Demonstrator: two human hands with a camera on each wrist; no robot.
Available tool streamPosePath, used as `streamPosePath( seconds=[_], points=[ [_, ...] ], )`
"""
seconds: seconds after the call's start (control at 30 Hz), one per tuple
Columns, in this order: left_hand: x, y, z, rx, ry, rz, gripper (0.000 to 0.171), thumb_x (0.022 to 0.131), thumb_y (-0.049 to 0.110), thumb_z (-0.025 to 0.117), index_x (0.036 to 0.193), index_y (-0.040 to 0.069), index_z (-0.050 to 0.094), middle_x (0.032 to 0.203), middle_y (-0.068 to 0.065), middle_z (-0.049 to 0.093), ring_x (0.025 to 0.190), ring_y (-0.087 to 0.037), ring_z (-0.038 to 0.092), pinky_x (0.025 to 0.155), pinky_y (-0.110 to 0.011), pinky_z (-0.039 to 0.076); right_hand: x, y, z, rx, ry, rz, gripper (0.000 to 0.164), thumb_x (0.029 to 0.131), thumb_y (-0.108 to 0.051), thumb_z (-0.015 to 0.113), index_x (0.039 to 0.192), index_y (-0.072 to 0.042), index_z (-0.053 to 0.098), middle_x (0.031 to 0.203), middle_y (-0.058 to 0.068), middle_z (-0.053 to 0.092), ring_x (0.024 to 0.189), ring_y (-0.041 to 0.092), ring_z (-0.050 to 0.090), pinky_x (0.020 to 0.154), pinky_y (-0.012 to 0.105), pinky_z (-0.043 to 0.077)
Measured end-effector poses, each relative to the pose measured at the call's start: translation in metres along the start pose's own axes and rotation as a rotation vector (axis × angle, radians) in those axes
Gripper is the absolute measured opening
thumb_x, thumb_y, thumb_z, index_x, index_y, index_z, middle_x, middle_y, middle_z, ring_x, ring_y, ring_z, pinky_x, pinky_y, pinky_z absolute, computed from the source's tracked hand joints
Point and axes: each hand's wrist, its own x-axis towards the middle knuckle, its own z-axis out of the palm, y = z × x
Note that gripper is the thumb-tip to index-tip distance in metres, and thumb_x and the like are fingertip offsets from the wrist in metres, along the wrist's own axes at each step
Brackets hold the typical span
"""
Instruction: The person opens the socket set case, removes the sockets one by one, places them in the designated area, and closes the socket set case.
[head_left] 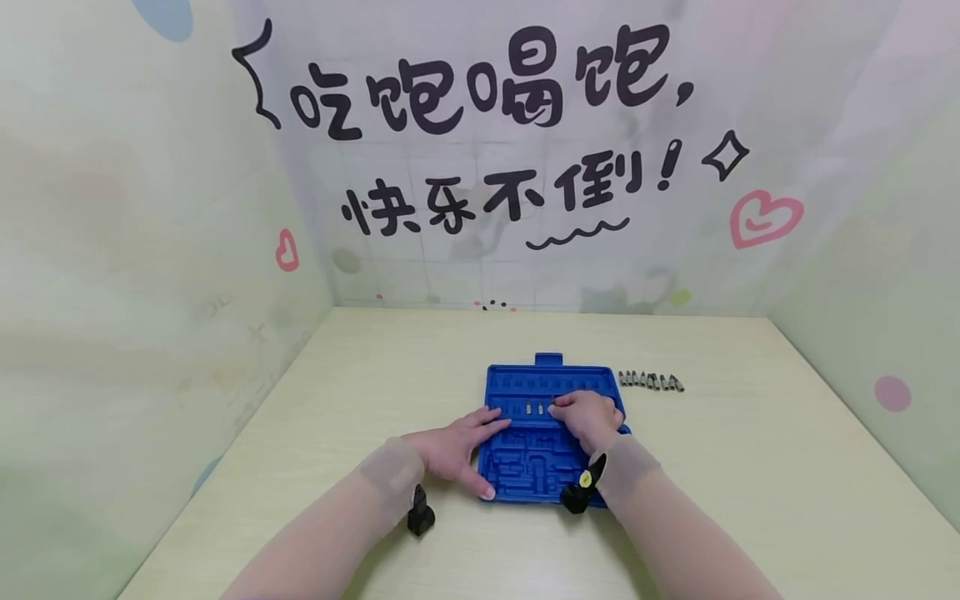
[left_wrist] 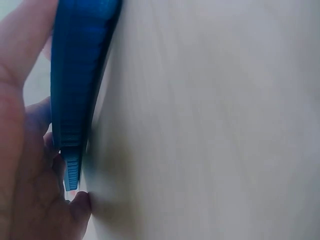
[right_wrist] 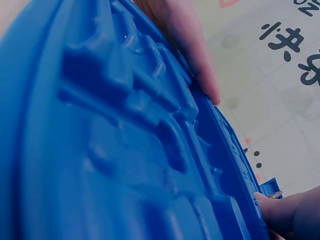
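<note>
A blue plastic case [head_left: 525, 498] lies opened flat on the table, with moulded recesses in both halves. My left hand [head_left: 453, 450] spreads along its left side, thumb at the near corner and fingertips over the rim; in the left wrist view the fingers lie beside the blue wall [left_wrist: 75, 90]. Two small metal bits [head_left: 540, 408] stand in the slot row of the far half. Just right of them, my right hand [head_left: 592, 417] pinches another small metal bit [right_wrist: 276, 195] between thumb and finger, mostly covered by the fingertips.
Several more metal bits [head_left: 651, 382] lie in a row on the table, right of the case's far half. The case's latch tab [head_left: 548, 359] points toward the back wall [head_left: 525, 275], which carries printed lettering. Side walls rise to the left and right.
</note>
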Motion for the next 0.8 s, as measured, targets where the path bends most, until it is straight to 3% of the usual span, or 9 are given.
streamPosePath(
  seconds=[0.37, 0.8],
  points=[
    [0.0006, 0.0016, 0.0005, -0.003, 0.001, -0.006, 0.108, 0.07, 0.065, 0.074, 0.155, 0.034, 0.015, 0.162, 0.006, 0.0, 0.147, -0.022, 0.001, 0.113, -0.051, 0.021, 0.0004, 0.0009, 0.0017, 0.027, 0.028, -0.005, 0.024, 0.09, -0.025, 0.07, 0.108, -0.009, 0.074, 0.127, 0.019, 0.055, 0.132, 0.044, 0.02, 0.107, 0.061, 0.004],
    [0.0008, 0.0009, 0.0005, -0.01, 0.0, -0.012, 0.107, 0.071, 0.065, 0.074, 0.155, 0.034, 0.015, 0.161, 0.006, 0.0, 0.147, -0.022, 0.001, 0.113, -0.051, 0.021, 0.0029, 0.0014, -0.0045, 0.079, 0.012, -0.075, 0.024, 0.092, -0.028, 0.067, 0.108, -0.011, 0.073, 0.119, 0.01, 0.066, 0.122, 0.035, 0.047, 0.107, 0.059, 0.004]
  ],
)
